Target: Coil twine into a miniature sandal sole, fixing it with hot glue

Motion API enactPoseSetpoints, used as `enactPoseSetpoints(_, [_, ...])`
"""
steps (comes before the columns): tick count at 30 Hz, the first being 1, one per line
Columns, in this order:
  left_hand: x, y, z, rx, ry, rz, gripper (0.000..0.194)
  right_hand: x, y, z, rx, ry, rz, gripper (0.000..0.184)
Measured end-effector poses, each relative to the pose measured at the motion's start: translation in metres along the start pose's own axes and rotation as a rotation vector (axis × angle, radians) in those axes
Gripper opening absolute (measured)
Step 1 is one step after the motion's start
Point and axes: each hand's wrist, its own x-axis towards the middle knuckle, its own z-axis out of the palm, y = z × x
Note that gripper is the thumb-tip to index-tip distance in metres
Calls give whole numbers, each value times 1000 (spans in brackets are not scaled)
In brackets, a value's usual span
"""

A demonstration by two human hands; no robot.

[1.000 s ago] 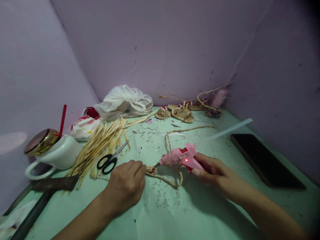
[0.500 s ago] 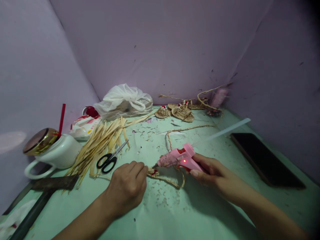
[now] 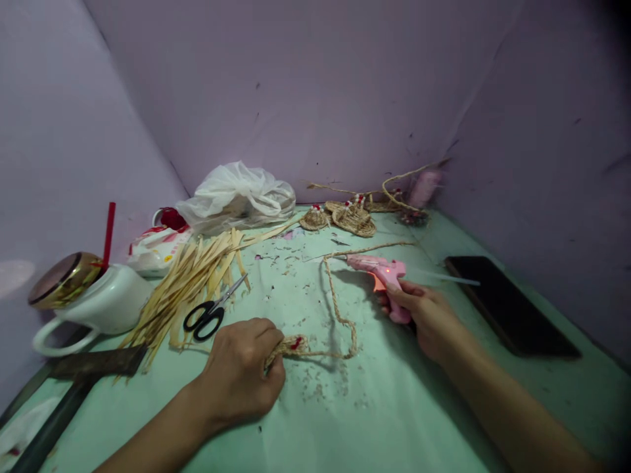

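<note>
My left hand (image 3: 246, 368) is closed around a small coiled piece of braided straw (image 3: 290, 344) with a red spot on it; much of the piece is hidden by my fingers. From it a braided straw cord (image 3: 340, 318) runs right, then bends up and away across the table. My right hand (image 3: 426, 309) grips a pink glue gun (image 3: 377, 266) by its handle, its light lit and its nozzle pointing left near the cord's far bend. A clear glue stick (image 3: 444, 277) sticks out of the gun's back.
Black-handled scissors (image 3: 210, 318) and straw strips (image 3: 197, 276) lie left. Beyond are a white plastic bag (image 3: 241, 197) and small woven pieces with beads (image 3: 352, 219). A white mug (image 3: 118, 299) and a hammer (image 3: 93, 364) stand and lie far left; a black phone (image 3: 507, 302) lies right.
My right hand has drawn the glue gun away from the straw piece, up and to the right. My left hand keeps its hold, and more of the piece shows.
</note>
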Motion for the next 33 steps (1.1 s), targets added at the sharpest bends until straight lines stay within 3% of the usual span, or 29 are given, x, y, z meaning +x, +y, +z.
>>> enactPoseSetpoints(4, [1,-2,-4,33,37,-85,15,6,2,1,-33,123,-15,7])
enactPoseSetpoints(7, [3,-3,-6,36,85,-117,16,8,1,3,-113,136,-49,8])
enactPoseSetpoints(12, [3,0,-3,7,71,-13,15,7,-5,2,-345,129,-153,13])
enactPoseSetpoints(16, [2,2,1,11,115,47,15,-11,-13,-2,-482,183,-304,17])
enactPoseSetpoints(18, [1,2,2,16,122,57,14,-27,-18,-1,-507,96,-312,25])
enactPoseSetpoints(21, [0,3,2,5,127,58,14,-49,-20,7,-472,-449,-79,32])
enactPoseSetpoints(22, [0,4,2,1,130,56,15,-54,-18,12,-426,-589,-22,36])
enactPoseSetpoints(23, [0,4,2,-2,132,54,15,-58,-15,17,-362,-647,20,42])
enactPoseSetpoints(25, [0,4,2,-6,134,51,15,-63,-6,27,-231,-620,75,44])
enactPoseSetpoints(28, [0,4,2,-18,126,41,14,-62,5,38,-102,-505,53,28])
enactPoseSetpoints(33, [3,4,1,-56,115,30,16,-56,8,39,-113,-448,37,16])
